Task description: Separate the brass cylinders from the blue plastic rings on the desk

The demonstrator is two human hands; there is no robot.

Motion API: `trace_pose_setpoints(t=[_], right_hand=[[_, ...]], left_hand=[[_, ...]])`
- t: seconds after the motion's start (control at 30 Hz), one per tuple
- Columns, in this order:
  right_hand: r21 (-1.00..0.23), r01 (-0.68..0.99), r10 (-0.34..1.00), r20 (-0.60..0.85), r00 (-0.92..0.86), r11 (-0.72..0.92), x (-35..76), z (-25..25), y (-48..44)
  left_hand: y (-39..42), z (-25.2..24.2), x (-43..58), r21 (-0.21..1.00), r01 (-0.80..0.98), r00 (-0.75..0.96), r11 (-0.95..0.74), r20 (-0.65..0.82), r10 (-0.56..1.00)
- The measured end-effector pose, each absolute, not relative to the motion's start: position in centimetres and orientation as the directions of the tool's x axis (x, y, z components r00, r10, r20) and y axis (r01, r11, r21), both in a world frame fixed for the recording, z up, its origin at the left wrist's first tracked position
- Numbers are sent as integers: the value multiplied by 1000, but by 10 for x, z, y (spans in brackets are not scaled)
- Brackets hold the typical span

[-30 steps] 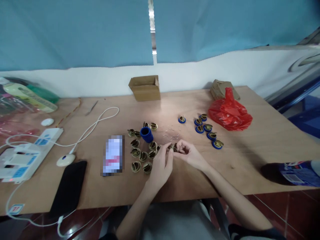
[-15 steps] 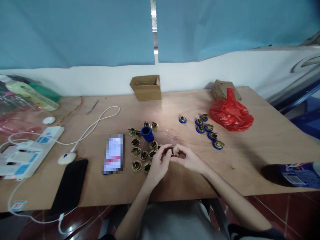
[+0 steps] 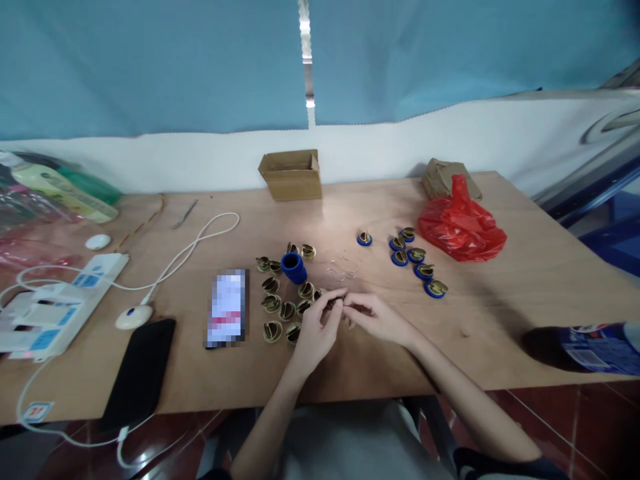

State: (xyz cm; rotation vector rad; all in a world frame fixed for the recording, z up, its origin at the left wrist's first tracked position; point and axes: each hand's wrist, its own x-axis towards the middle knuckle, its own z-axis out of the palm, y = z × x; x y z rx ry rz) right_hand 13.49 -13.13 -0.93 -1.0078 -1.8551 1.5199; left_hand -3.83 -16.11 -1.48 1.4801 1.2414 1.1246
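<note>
My left hand (image 3: 320,327) and my right hand (image 3: 375,316) meet over the front middle of the table, fingers pinched together around a small dark piece that they mostly hide. Several round brass-coloured parts (image 3: 273,331) lie just left of my hands. A stack of blue rings (image 3: 294,268) stands among them. Thin bent wires (image 3: 343,272) are scattered beyond my fingertips. To the right, several brass-coloured parts sit in blue rings (image 3: 436,288).
A phone with a lit screen (image 3: 227,309) and a black phone (image 3: 140,370) lie left, near a power strip (image 3: 75,307) and white cables. An open cardboard box (image 3: 295,183) stands behind; a red bag (image 3: 463,227) and dark bottle (image 3: 585,348) are right.
The fingers of my right hand have drawn closer together and shifted slightly against my left fingertips. My left hand has hardly moved.
</note>
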Motion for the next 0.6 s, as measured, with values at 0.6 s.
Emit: trace_pose_setpoints(t=[0.6], right_hand=[[-999, 25, 883, 19, -469, 35, 135, -1, -125]], left_hand=[[-160, -13, -42, 962, 228, 23, -153, 151, 988]])
